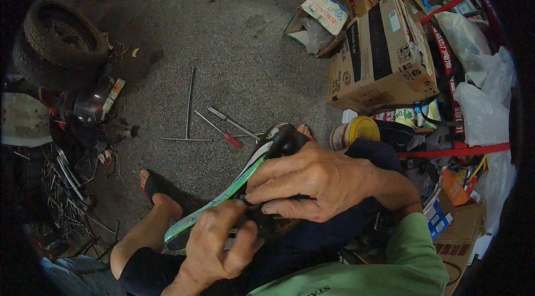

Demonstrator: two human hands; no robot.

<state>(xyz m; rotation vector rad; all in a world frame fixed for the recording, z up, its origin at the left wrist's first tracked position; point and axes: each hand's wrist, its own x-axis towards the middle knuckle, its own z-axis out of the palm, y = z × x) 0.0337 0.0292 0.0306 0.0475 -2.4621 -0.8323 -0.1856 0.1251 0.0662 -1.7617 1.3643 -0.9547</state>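
Note:
A long curved piece with a green and white side and a black end [210, 201] lies slantwise over my lap; I cannot tell its exact kind. My right hand [320, 182] is closed over its upper part, fingers bent around the dark inner side. Lower down, my left hand [220, 240] has its fingers curled in close to the right fingertips, pinching at a small dark spot on the piece. Whatever sits between those left fingers is hidden. Beyond the piece, a T-handle wrench [190, 104], a screwdriver with a red handle [231, 139] and a second metal wrench [234, 120] rest on the floor.
Worn tyres [64, 37] are stacked at the far left, above a heap of scrap metal rods [69, 190]. To the right stand a large cardboard box [384, 54], a smaller open carton [317, 20] and a yellow-rimmed tub [362, 129]. Plastic bags [485, 112] hang by red straps.

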